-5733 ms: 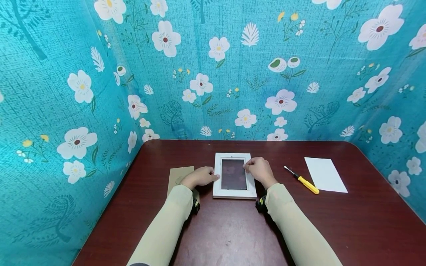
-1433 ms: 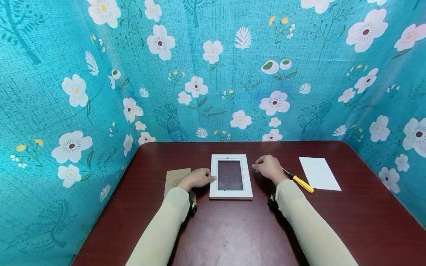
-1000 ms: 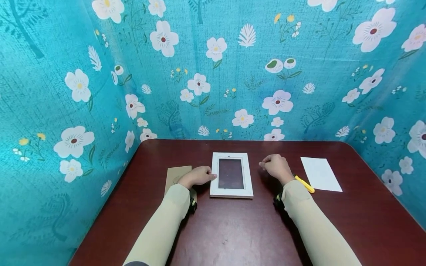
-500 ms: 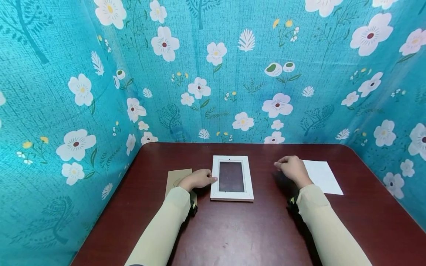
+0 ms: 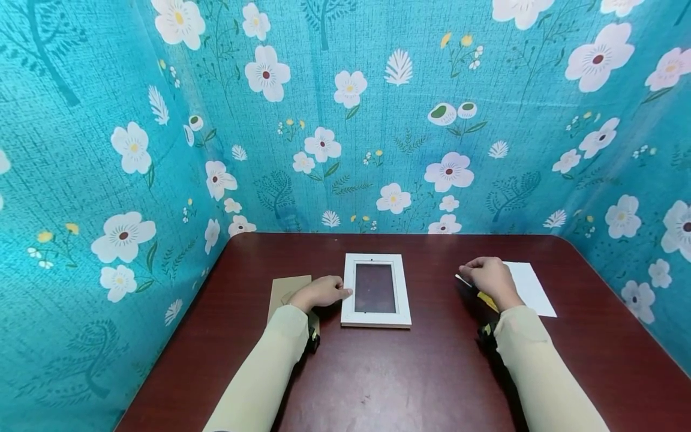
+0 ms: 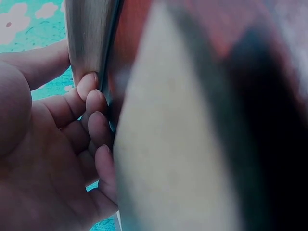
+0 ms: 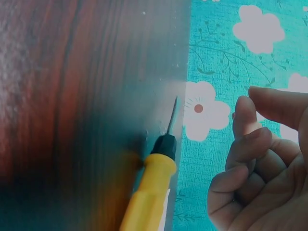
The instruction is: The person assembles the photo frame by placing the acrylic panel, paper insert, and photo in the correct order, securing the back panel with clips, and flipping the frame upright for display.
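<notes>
A white picture frame (image 5: pixel 349 306) with a dark panel in its opening lies on the table. My left hand (image 5: pixel 322 292) holds its left edge, thumb on top; in the left wrist view the fingers (image 6: pixel 98 127) curl against the frame's side (image 6: pixel 89 36). To the right, my right hand (image 5: pixel 489 279) hovers above a yellow-handled screwdriver (image 5: pixel 487 300), not touching it. In the right wrist view the thumb and index finger of the right hand (image 7: pixel 269 163) pinch together; a tiny dark piece shows at the fingertips, too small to name. The screwdriver handle (image 7: pixel 147 197) lies beside that hand.
A brown backing board (image 5: pixel 283 286) lies partly under my left wrist. White paper (image 5: pixel 531 288) lies right of my right hand. The dark red table (image 5: pixel 367 372) meets a blue flowered cloth (image 5: pixel 345 120) behind and at both sides.
My right hand has moved from the frame's right inner edge out to the right, over the screwdriver. The left hand stays at the frame's left edge, and the frame lies still.
</notes>
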{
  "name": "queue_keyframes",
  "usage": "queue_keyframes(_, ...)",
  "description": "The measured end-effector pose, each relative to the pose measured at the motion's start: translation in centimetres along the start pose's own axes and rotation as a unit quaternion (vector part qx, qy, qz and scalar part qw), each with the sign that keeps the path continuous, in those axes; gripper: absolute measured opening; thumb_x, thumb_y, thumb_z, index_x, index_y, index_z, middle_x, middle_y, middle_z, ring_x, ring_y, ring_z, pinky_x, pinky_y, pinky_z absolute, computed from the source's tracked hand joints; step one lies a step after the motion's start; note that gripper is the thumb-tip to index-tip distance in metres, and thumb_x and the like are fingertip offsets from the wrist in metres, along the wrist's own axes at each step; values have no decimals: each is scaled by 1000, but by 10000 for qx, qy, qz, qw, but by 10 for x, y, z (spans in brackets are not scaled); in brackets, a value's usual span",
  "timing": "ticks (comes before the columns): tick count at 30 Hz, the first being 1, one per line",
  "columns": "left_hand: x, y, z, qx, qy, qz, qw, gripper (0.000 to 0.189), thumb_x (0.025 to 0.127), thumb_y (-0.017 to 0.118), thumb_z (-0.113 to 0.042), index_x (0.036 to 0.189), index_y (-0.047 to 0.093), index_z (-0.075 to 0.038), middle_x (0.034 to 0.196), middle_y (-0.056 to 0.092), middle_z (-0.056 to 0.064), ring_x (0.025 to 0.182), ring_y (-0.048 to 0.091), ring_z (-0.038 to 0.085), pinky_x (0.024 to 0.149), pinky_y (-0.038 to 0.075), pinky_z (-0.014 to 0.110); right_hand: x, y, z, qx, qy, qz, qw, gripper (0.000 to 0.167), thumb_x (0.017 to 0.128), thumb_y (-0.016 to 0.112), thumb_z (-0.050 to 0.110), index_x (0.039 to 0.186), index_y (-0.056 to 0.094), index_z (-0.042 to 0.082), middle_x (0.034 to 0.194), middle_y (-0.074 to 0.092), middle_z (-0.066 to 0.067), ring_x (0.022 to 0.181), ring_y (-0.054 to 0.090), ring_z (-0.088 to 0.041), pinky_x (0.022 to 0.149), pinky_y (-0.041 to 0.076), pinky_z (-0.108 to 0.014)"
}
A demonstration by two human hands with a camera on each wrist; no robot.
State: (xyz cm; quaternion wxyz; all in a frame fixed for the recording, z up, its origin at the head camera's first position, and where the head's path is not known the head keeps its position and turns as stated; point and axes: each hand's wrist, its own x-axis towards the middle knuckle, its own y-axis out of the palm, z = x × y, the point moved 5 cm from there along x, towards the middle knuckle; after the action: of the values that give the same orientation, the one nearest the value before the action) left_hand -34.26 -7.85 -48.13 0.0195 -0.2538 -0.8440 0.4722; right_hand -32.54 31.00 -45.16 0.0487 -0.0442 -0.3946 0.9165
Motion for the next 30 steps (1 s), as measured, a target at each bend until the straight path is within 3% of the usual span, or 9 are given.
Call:
queue_keyframes(9, 0, 1, -1, -30, -3, 43, 10000, 36, 99, 56, -39, 74, 48, -13, 63, 40, -2, 56, 37, 13, 55, 33, 30, 1, -7, -9, 95, 146, 1, 9998, 43, 96, 60, 39, 112, 67, -1, 100, 68, -15, 92, 58, -32, 73, 48, -43)
queue_keyframes(15, 0, 0, 0, -57, -14, 1, 10000, 37, 99, 56, -39, 74, 48, -13, 62, 40, -2, 55, 36, 13, 54, 33, 31, -1, -14, -10, 137, 115, -90, 9998, 45, 97, 59, 41, 113, 67, 0, 106, 65, -19, 94, 56, -34, 72, 50, -42)
queue_keyframes(30, 0, 0, -1, -32, -10, 34, 10000, 37, 99, 56, -39, 75, 48, -13, 63, 40, -2, 56, 36, 13, 55, 33, 31, -7, -34, -22, 0, 191, -123, 9997, 53, 97, 58, 43, 120, 62, -4, 113, 62, -25, 104, 54, -41, 80, 46, -56)
